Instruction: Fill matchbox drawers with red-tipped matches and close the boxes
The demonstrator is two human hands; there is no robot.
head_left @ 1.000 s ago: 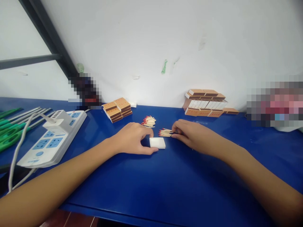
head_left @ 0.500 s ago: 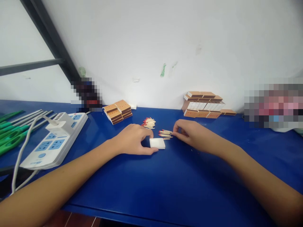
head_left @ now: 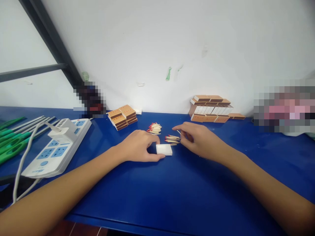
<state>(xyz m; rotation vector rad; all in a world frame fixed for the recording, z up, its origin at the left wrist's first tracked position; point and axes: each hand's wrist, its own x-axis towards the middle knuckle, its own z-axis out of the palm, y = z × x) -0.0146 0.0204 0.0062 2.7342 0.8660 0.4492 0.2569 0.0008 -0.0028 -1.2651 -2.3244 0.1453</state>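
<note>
My left hand (head_left: 140, 146) rests on the blue table (head_left: 172, 190) with fingers curled around the left side of a small white matchbox tray (head_left: 164, 149). My right hand (head_left: 197, 139) hovers just right of a small bunch of red-tipped matches (head_left: 171, 140), and its thumb and fingers pinch what looks like a single matchstick. A second small heap of matches (head_left: 154, 127) lies a little farther back, between my hands and the wall.
A stack of brown matchbox sleeves (head_left: 122, 116) sits at the back left and a bigger pile of boxes (head_left: 212, 108) at the back right by the wall. A white power strip (head_left: 57, 146) with cable and green-handled tools (head_left: 12, 137) lie at left.
My right hand has lifted slightly off the match bunch and shifted left, its fingers raised with a matchstick. The left hand and white tray stayed put.
</note>
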